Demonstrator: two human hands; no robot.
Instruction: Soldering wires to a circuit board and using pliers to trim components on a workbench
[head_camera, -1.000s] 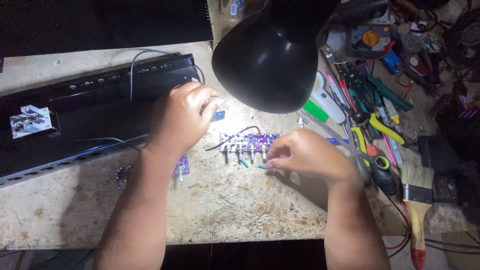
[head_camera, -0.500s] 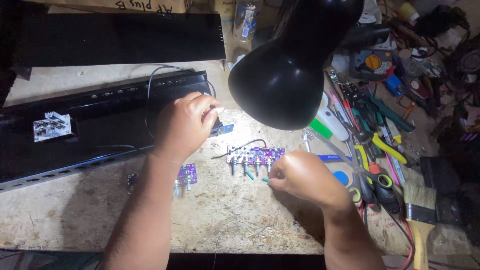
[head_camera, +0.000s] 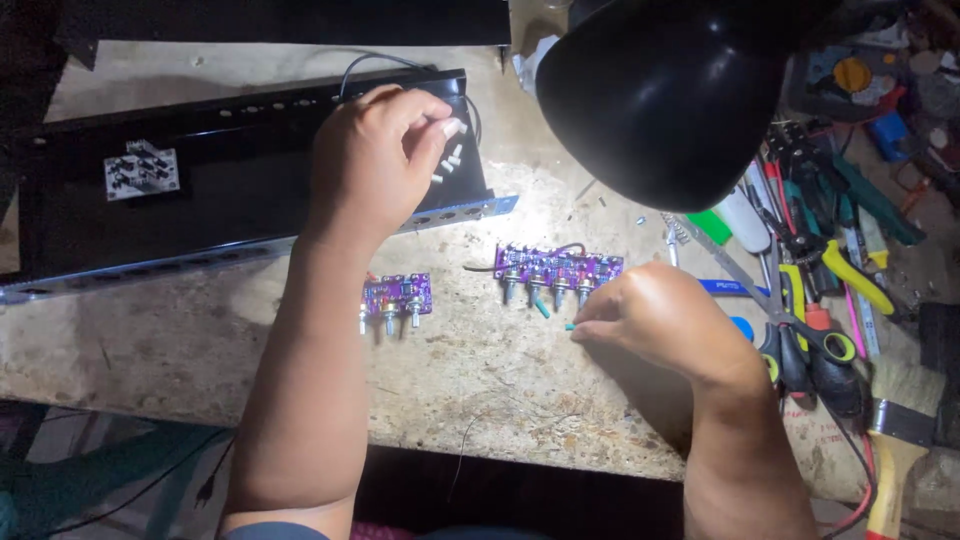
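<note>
Workbench (head_camera: 480, 400) edge near; hands (head_camera: 375, 150) (head_camera: 655, 320) flank purple board (head_camera: 558, 268).

The bench (head_camera: 480, 380) under my arms is rough, pitted and chalky, matt like worn stone or concrete. The long chassis (head_camera: 230, 190) my left hand (head_camera: 375, 160) hovers over is glossy black painted metal, with a bare bright edge along its front lip. Above my right hand (head_camera: 655, 320), the lamp shade (head_camera: 665, 95) is smooth black with a dull sheen (metal or plastic, I cannot tell). Both purple circuit boards (head_camera: 560, 265) (head_camera: 397, 295) look lacquered and slick, their small shafts plain shiny metal. The pliers' handles (head_camera: 850, 270) are smooth yellow and green plastic. The brush (head_camera: 905, 420) has a varnished wooden handle, a metal band and pale coarse bristles.
</note>
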